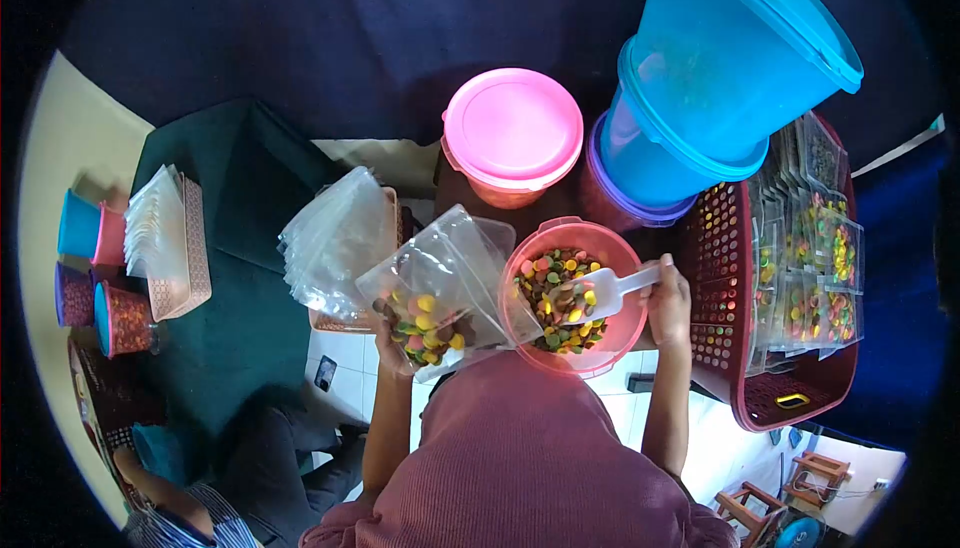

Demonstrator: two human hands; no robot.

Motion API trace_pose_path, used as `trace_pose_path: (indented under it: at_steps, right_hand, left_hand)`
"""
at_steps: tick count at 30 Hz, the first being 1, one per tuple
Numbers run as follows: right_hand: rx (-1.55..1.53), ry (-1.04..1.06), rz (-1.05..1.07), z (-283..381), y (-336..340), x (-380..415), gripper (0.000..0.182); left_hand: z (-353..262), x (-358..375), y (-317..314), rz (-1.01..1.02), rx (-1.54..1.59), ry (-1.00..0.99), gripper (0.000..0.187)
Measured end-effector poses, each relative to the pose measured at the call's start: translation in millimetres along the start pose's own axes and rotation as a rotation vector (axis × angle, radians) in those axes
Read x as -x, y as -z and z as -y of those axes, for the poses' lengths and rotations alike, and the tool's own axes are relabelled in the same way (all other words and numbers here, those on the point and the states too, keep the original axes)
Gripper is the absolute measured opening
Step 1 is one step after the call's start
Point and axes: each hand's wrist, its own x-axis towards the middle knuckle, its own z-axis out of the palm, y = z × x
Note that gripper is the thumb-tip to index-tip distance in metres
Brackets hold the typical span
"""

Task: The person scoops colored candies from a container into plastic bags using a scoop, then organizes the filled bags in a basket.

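Note:
My left hand (390, 350) grips a clear plastic pouch (425, 298) from its left side. Colourful round candies (425, 333), yellow, green, brown and pink, lie in the lower part of the pouch, whose right edge overlaps the bucket rim. Closed around the handle of a white scoop (608, 290) is my right hand (668, 305). The scoop's bowl rests among more candies (565, 268) inside an open pink bucket (628, 333) in front of my body. Most of my left fingers are hidden behind the pouch.
Beyond stand a pink-lidded tub (513, 128) and stacked blue buckets (690, 118). A basket of empty pouches (340, 238) is at left, a maroon basket (720, 318) with filled pouches at right. Another person's arm (160, 488) shows at lower left.

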Motion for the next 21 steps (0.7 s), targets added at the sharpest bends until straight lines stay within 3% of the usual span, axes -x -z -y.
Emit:
trace_pose_path:
  at_steps: [1, 6, 8, 12, 13, 14, 16, 18, 21]
  right_hand:
    - [-0.063, 0.025, 0.014, 1.4, 6.4, -1.7, 0.036]
    - [-0.254, 0.096, -0.074, 37.9, -1.6, 11.6, 0.034]
    - [-0.235, 0.131, -0.074, 47.6, -7.8, 16.6, 0.037]
    - [-0.077, 0.21, -0.095, 53.7, -24.5, 22.5, 0.039]
    - [-0.038, 0.215, -0.089, 51.6, -26.9, 23.3, 0.036]
    - [0.048, 0.262, -0.049, 51.8, -31.3, 26.1, 0.036]
    - [0.239, 0.294, 0.077, 48.1, -36.2, 31.7, 0.036]
    - [0.319, 0.238, 0.19, 53.4, -44.8, 38.8, 0.036]
    - [0.298, 0.268, 0.082, 54.1, -46.4, 36.3, 0.036]
  left_hand:
    - [-3.5, -2.9, -1.5, 0.181, 0.049, 0.129, 0.073]
    - [8.6, -15.9, -19.9, 0.17, 0.089, 0.26, 0.072]
    - [9.7, -20.9, -38.8, 0.346, 0.121, 0.4, 0.07]
    - [18.0, -24.9, -54.4, 0.373, 0.203, 0.397, 0.066]
    - [12.1, -28.9, -82.3, 0.568, 0.409, 0.51, 0.063]
    - [14.1, -30.1, -77.3, 0.572, 0.409, 0.508, 0.063]
    - [16.2, -31.9, -74.8, 0.216, 0.185, 0.499, 0.061]
    - [18.4, -34.5, -75.3, 0.323, 0.184, 0.53, 0.061]
    - [22.2, -39.8, -69.7, 0.318, 0.14, 0.596, 0.054]
